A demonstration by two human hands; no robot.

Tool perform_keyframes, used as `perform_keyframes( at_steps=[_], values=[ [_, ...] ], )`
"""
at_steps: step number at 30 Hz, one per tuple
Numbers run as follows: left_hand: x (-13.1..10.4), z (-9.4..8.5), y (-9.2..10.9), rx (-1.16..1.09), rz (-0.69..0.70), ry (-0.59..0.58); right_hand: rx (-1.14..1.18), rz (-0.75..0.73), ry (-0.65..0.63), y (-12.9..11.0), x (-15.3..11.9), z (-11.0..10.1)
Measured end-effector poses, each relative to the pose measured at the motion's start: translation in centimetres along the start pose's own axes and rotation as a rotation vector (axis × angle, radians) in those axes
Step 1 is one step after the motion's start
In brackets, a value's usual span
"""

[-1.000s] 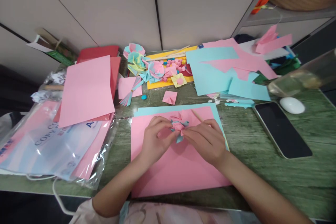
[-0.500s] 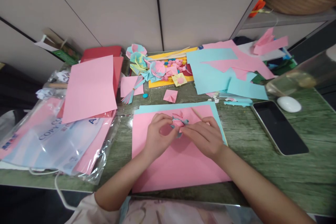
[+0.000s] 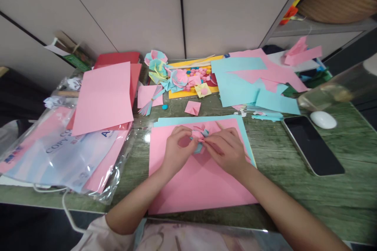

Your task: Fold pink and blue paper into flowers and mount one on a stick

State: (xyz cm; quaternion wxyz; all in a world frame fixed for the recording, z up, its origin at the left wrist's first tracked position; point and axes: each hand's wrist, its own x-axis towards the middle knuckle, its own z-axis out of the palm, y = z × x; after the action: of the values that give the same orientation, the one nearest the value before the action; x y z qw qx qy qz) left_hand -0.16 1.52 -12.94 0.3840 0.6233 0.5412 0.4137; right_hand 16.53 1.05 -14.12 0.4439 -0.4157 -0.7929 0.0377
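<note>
Over a stack of pink sheets [image 3: 203, 184] with light blue paper under it, both hands meet at a small pink and light blue paper flower [image 3: 199, 135]. My left hand [image 3: 178, 145] pinches the flower's left side between thumb and fingertips. From the right, the fingertips of my right hand [image 3: 228, 149] are closed on its petal edge. A thin wooden stick [image 3: 218, 124] shows its end above the right knuckles; how it lies in that hand is partly hidden. Beyond the stack is a folded pink paper square [image 3: 193, 108].
Finished paper flowers [image 3: 178, 78] and pink pompoms [image 3: 200, 72] lie at the back on yellow paper. Cut light blue sheets [image 3: 235, 86] are right of them. A phone [image 3: 313, 145] and a white mouse [image 3: 323, 119] lie right; a plastic bag of paper [image 3: 64, 153] lies left.
The right fingers have drawn in and now pinch closer against the flower. More of its light blue underside shows below. The left hand keeps its pinch. The view has shifted slightly.
</note>
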Motion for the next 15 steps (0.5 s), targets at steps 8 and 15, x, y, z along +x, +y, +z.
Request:
perform_keyframes(
  at_steps=[8, 15],
  values=[
    [-0.05, 0.19, -0.16, 0.008, -0.008, -0.029, -0.009, -0.028, 0.005, 0.11, -0.34, 0.41],
    [-0.22, -0.1, 0.27, -0.102, -0.02, -0.073, -0.004, -0.028, 0.029, 0.15, -0.48, 0.27]
  ],
)
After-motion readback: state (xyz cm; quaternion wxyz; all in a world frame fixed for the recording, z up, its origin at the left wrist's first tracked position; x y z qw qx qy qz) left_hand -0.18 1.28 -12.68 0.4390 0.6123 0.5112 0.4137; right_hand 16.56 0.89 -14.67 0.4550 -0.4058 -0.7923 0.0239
